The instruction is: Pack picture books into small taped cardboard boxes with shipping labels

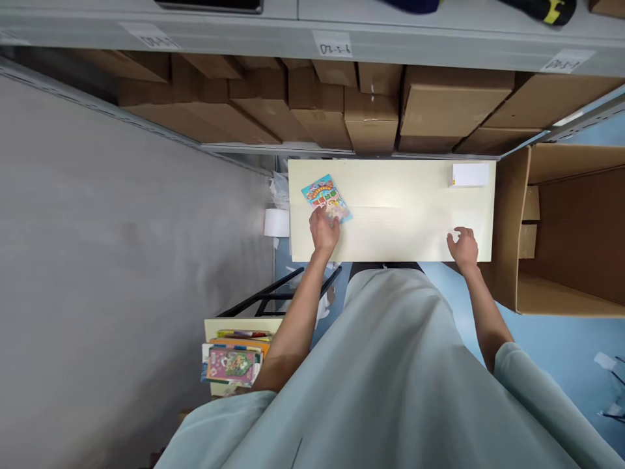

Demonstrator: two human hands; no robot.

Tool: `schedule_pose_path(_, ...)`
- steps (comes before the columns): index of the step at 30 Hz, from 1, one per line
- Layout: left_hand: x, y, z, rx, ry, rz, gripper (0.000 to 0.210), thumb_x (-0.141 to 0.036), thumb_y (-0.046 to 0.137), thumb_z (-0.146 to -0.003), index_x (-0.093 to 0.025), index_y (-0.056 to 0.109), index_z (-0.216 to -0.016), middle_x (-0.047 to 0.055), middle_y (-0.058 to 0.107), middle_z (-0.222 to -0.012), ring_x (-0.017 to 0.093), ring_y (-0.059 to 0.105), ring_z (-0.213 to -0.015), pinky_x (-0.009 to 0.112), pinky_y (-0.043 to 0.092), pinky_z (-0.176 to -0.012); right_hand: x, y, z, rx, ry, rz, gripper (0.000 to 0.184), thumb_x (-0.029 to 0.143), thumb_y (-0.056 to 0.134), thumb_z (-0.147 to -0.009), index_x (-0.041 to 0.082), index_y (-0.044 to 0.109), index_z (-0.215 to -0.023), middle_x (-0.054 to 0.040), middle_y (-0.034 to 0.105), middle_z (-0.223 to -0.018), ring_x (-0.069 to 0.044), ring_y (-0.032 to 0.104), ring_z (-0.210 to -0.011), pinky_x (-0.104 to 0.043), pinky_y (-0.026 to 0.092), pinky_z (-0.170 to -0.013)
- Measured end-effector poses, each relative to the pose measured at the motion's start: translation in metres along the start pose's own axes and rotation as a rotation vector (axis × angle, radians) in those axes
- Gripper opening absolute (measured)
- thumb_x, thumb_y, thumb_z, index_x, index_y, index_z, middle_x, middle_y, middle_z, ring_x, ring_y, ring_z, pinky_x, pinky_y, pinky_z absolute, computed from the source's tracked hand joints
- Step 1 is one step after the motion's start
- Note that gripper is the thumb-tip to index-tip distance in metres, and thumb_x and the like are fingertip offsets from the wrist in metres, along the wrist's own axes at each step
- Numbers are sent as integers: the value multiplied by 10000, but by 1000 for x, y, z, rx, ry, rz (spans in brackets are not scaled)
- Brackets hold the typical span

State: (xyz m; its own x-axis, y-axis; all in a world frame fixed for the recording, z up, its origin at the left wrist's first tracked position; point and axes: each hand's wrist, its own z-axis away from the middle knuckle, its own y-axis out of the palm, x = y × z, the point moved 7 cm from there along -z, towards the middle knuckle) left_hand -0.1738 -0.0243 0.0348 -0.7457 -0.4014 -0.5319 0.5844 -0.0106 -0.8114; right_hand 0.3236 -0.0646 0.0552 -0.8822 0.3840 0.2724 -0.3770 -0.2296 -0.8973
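A colourful booklet (328, 194) with a light-blue and rainbow-patterned cover lies at a slant on the left part of the cream tabletop (390, 225). My left hand (324, 233) is at its near edge, fingers curled over the lower corner and thumb beside it; that corner is hidden beneath them. Toward the right end of the tabletop, my right hand (463, 249) hovers at the near edge with thumb and fingers apart, nothing between them. A small white box (469, 174) sits beyond it near the back right corner.
Shelving with brown cartons (371, 117) spans the back. At right stands a large open cardboard box (561, 296) holding small cartons. A white roll (277, 223) is left of the table. Several books (233, 365) lie stacked on a lower surface by the grey wall (122, 260).
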Motion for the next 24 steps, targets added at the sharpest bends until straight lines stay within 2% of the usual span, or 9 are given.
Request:
schedule_pose_path(3, 5, 7, -21, 93, 15, -105, 724, -395, 578, -1022, -82, 448, -1661, 256, 378, -1753, 404, 316, -1654, 571, 252, -1349, 27, 30, 5, 121, 11, 47, 601, 478, 504, -1011, 108, 599, -1476, -263, 572, -1543, -393, 709, -1213, -524, 568, -1032)
schedule_pose_path(6, 6, 24, -36, 240, 41, -162, 755, -477, 522, -1051, -129, 395, -1709, 228, 321, -1793, 434, 272, -1673, 640, 162, -1352, 36, 51, 11, 224, 74, 95, 726, 519, 503, -1018, 86, 486, -1600, -295, 462, -1658, -444, 638, -1363, -553, 522, -1124)
schedule_pose_path(8, 6, 31, -43, 298, 64, -173, 760, -482, 488, -1064, -122, 373, -1723, 228, 289, -1806, 445, 256, -1678, 653, 124, -1352, 39, 60, 14, 261, 104, 121, 802, 550, 488, -1024, 65, 406, -1657, -313, 377, -1717, -467, 566, -1459, -568, 479, -1183)
schedule_pose_path(11, 9, 31, -56, 305, 92, -153, 776, -502, 475, -1066, -115, 366, -1729, 215, 254, -1821, 457, 217, -1689, 648, 97, -1357, 42, 67, 18, 273, 122, 153, 877, 592, 455, -1030, 45, 317, -1702, -322, 281, -1768, -480, 460, -1559, -584, 415, -1247)
schedule_pose_path(14, 14, 25, -77, 321, 139, -124, 738, -511, 505, -1060, -136, 451, -1693, 198, 289, -1814, 460, 251, -1677, 642, 89, -1362, 45, 71, 22, 275, 156, 181, 915, 621, 464, -1017, 44, 299, -1708, -315, 240, -1789, -479, 419, -1591, -581, 388, -1271)
schedule_pose_path(20, 25, 6, -127, 389, 331, -102, 523, -390, 612, -1041, -151, 659, -1504, 166, 393, -1774, 395, 339, -1642, 639, 114, -1355, 49, 72, 25, 297, 199, 239, 949, 643, 494, -1001, 38, 300, -1705, -300, 202, -1807, -446, 354, -1637, -537, 351, -1307)
schedule_pose_path(24, 30, 1, -136, 452, 371, -87, 524, -299, 648, -1009, -129, 651, -1504, 176, 390, -1774, 384, 343, -1643, 637, 130, -1357, 53, 71, 26, 300, 226, 234, 944, 630, 526, -992, 54, 300, -1705, -299, 178, -1814, -454, 332, -1641, -560, 356, -1294)
